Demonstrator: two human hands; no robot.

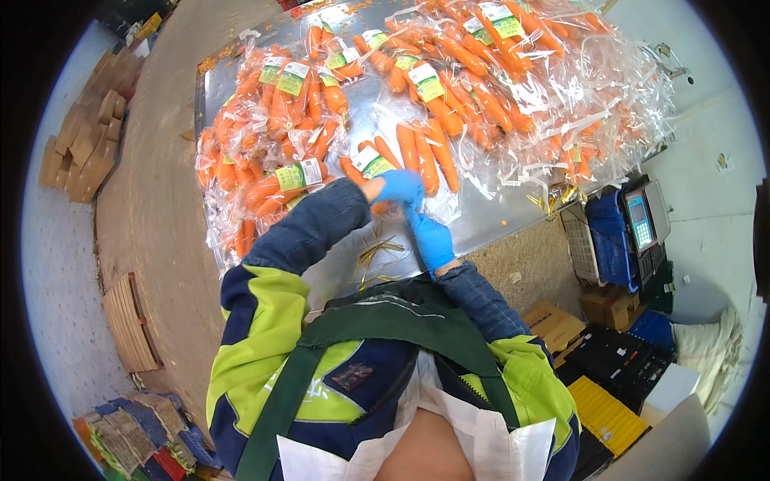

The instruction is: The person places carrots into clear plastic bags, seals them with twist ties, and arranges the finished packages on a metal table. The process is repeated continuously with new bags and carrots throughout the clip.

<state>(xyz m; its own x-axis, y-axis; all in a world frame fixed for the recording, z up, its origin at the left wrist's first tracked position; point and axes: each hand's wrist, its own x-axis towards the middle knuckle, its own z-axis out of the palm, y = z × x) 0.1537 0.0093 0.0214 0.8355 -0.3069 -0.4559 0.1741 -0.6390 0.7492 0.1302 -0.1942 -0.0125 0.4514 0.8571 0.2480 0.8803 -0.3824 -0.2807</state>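
Note:
Both my hands wear blue gloves and meet over the near part of a metal table (481, 225). My left hand (400, 186) is curled over the gathered end of a clear plastic bag of carrots (370, 162) with a green and white label. At the same spot the fingertips of my right hand (432, 240) touch the left hand; what lies between them is hidden. Just beyond, a bag of carrots without a visible label (426, 153) lies flat. Loose gold twist ties (376, 255) are scattered close to my body.
Bagged carrots (292, 90) are heaped on the left, with a larger heap (481, 78) on the right. More gold ties (556, 198) lie at the table's right edge. Beside it stand a digital scale (640, 219), a blue crate (607, 234) and a yellow crate (607, 415).

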